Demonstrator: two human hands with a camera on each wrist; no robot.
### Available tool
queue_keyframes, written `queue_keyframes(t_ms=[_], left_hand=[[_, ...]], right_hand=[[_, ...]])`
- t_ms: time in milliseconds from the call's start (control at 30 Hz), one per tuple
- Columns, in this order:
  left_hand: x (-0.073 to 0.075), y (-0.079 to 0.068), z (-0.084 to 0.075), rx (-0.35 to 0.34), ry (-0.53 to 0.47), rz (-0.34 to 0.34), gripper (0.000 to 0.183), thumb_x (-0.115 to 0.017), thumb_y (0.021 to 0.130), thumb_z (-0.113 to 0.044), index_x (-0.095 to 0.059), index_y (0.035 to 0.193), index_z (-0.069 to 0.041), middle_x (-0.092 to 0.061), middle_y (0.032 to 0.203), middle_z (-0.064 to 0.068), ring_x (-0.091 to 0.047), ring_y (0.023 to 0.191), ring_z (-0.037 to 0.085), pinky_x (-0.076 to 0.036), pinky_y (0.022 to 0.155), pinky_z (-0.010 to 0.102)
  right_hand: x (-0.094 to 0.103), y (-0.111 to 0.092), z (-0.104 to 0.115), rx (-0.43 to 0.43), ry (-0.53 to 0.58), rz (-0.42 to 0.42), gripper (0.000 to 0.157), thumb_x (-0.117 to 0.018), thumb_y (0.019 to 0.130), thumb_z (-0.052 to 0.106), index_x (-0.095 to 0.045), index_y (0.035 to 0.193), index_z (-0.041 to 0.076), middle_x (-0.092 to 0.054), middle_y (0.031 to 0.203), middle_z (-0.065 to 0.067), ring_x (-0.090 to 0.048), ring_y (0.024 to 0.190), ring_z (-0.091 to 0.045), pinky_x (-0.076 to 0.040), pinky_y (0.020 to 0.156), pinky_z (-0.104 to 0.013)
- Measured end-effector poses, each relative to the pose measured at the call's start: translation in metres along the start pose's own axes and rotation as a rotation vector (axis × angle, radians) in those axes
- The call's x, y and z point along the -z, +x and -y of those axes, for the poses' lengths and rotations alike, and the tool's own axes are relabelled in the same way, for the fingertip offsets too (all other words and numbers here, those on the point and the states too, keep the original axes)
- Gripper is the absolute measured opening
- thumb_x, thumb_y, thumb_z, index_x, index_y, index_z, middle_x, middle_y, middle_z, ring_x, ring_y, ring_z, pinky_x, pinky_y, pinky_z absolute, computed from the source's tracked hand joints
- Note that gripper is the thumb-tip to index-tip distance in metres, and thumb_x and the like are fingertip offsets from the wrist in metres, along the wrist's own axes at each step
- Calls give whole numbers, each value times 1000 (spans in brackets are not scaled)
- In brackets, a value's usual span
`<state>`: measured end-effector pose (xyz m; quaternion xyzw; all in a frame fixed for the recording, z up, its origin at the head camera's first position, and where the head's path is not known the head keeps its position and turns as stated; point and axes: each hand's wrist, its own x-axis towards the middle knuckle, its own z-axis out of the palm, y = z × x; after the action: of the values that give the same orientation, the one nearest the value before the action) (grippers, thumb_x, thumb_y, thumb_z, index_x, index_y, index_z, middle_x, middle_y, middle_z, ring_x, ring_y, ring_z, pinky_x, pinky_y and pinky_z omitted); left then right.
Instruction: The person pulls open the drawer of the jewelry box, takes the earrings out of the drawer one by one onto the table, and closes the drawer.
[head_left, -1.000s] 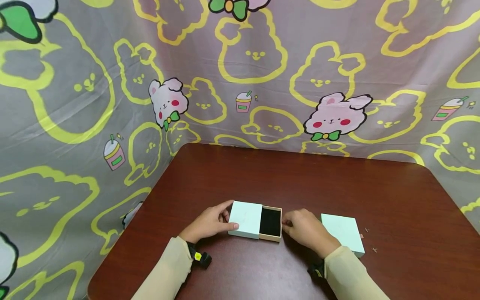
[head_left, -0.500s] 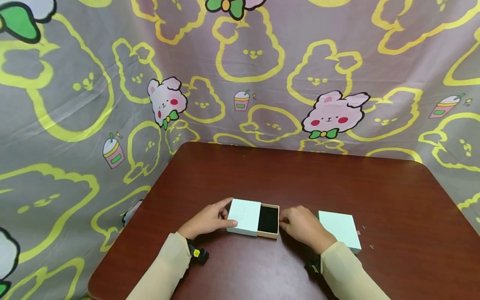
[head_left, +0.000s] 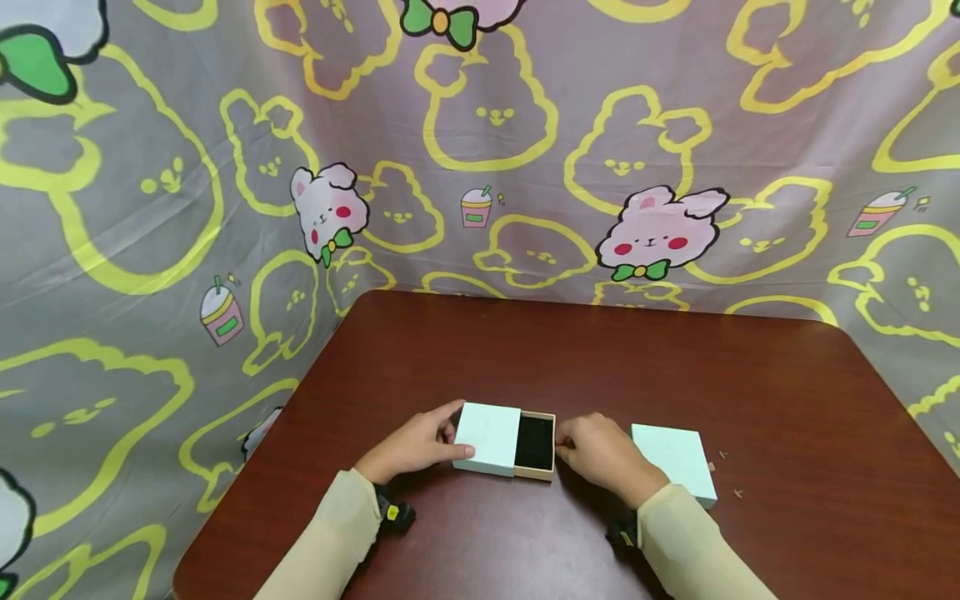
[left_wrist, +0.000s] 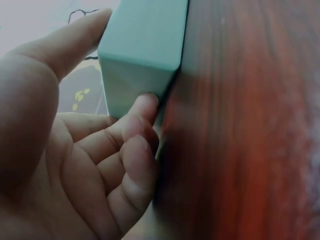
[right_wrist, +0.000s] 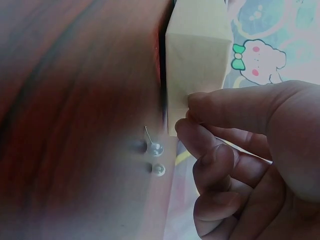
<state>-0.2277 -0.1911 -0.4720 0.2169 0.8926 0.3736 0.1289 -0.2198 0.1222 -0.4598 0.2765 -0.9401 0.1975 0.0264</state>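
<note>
A pale mint sliding jewelry box (head_left: 489, 439) lies on the table, its drawer (head_left: 553, 467) part way out to the right and lined with black foam. My left hand (head_left: 412, 446) grips the sleeve's left end, thumb and fingers on opposite sides; in the left wrist view a curled fingertip touches the sleeve's end (left_wrist: 130, 82). At the drawer's beige end wall (right_wrist: 197, 70), thumb and forefinger of my right hand (head_left: 607, 454) pinch together, the other fingers curled. What small part sits between these fingertips is hidden.
Two tiny round pearl-like studs (right_wrist: 157, 148), one with a thin post, lie near the drawer's end in the right wrist view. Right of my right hand sits a second mint box (head_left: 678, 462) with a small pinkish tab (head_left: 712, 467). Small pale bits (head_left: 738, 493) lie beyond it.
The drawer has slid slightly into the sleeve, so a little less black foam shows. My right hand moved slightly left with it; my left hand keeps its grip.
</note>
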Motion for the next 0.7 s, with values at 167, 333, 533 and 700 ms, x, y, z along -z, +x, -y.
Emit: queue_keyframes(t_ms=[167,333,533,700], left_hand=[[0,1,-2,6,14,5,84,-74,83,-49,-36,148,-10,-59,76,-2,-55,56,10,-48,55,29],[0,3,-4,-7,31,0,85,-73,84,-49,-35,148,-7,-59,77,-2,-55,56,10,-48,56,28],[-1,5,-7,-9,32,4,89,-72,84,-50,-33,150,-4,-60,78,-2,-55,56,10,-48,57,29],[-1,3,-10,10,31,13,89,-72,84,-52,-34,150,-7,-60,78,-2,-55,56,10,-48,57,28]], right_hand=[[1,0,1,4,-2,-4,11,-75,82,15,-71,77,23,-64,75,15,-60,69,-6,-49,63,-31],[2,1,1,7,1,-3,10,-76,82,14,-72,78,22,-64,75,14,-60,70,-7,-49,64,-31],[3,1,1,13,-1,-7,13,-75,82,13,-70,75,23,-62,73,15,-58,66,-6,-48,62,-31],[1,0,-1,12,-5,-14,12,-75,82,15,-70,76,24,-63,73,16,-59,66,-6,-48,62,-30]])
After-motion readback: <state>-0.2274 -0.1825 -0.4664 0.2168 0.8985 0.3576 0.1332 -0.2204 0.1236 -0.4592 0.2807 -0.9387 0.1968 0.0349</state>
